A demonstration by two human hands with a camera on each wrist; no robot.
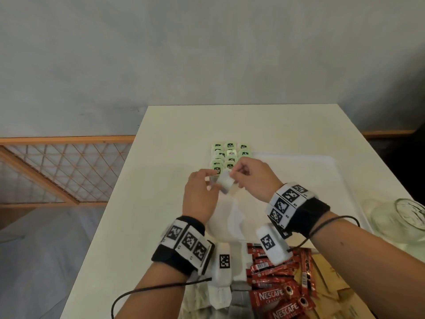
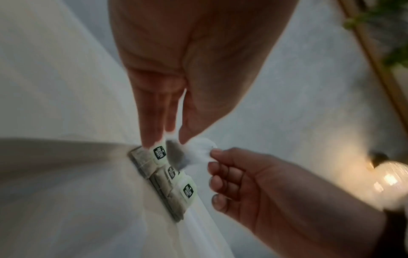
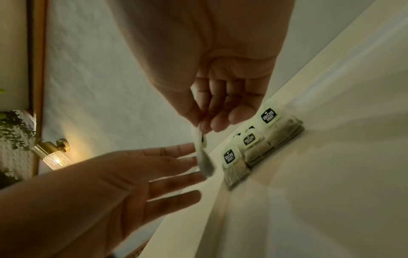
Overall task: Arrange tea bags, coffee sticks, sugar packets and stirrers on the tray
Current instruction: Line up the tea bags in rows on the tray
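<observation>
A white tea bag (image 1: 224, 184) hangs above the near left part of the white tray (image 1: 299, 176). My right hand (image 1: 234, 172) pinches its top edge between thumb and forefinger (image 3: 199, 127). My left hand (image 1: 212, 180) is beside it with straight, spread fingers (image 3: 189, 162) that touch the hanging tea bag (image 3: 204, 160). Just beyond both hands, rows of green-tagged tea bags (image 1: 230, 155) lie flat at the tray's far left corner. The same rows of tea bags (image 2: 167, 174) show under my left fingertips.
Red Nescafe coffee sticks (image 1: 276, 293) and brown paper packets (image 1: 326, 279) lie piled at the table's near edge. A glass jar (image 1: 400, 217) lies on its side at the right. A wooden lattice rail (image 1: 57, 171) runs left of the table.
</observation>
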